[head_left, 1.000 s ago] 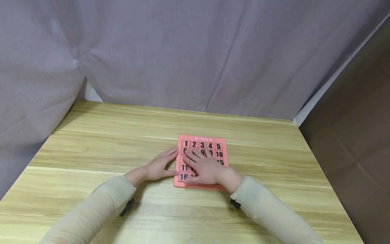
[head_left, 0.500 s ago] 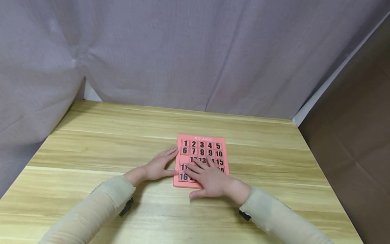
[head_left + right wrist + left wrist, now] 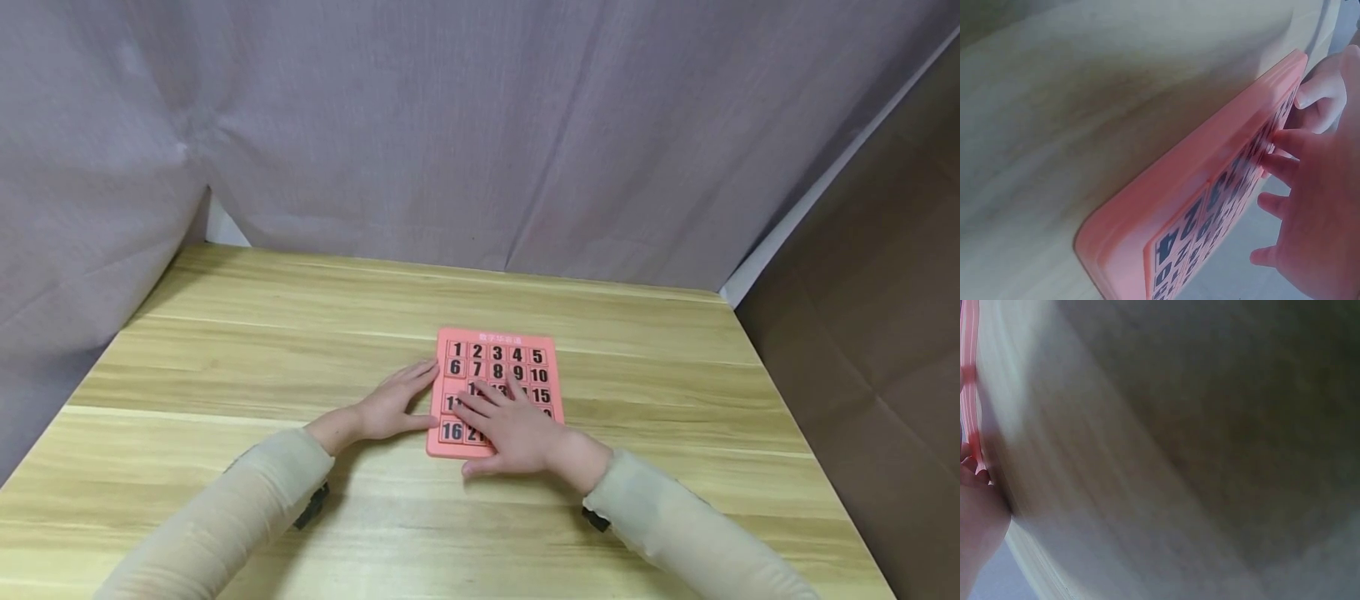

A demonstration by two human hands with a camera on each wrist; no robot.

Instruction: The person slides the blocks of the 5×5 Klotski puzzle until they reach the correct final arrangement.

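Head view shows my right hand (image 3: 517, 433) lying flat with straight fingers on the numbered tiles of the pink sliding number puzzle (image 3: 495, 343), which sits near the middle of the wooden counter (image 3: 225, 350), while my left hand (image 3: 393, 404), fingers relaxed and gripping nothing, rests against the puzzle's left edge to brace it. I judge I am mid-slide in the third row; the next push calls for light fingertip pressure toward the gap beside tile 11.
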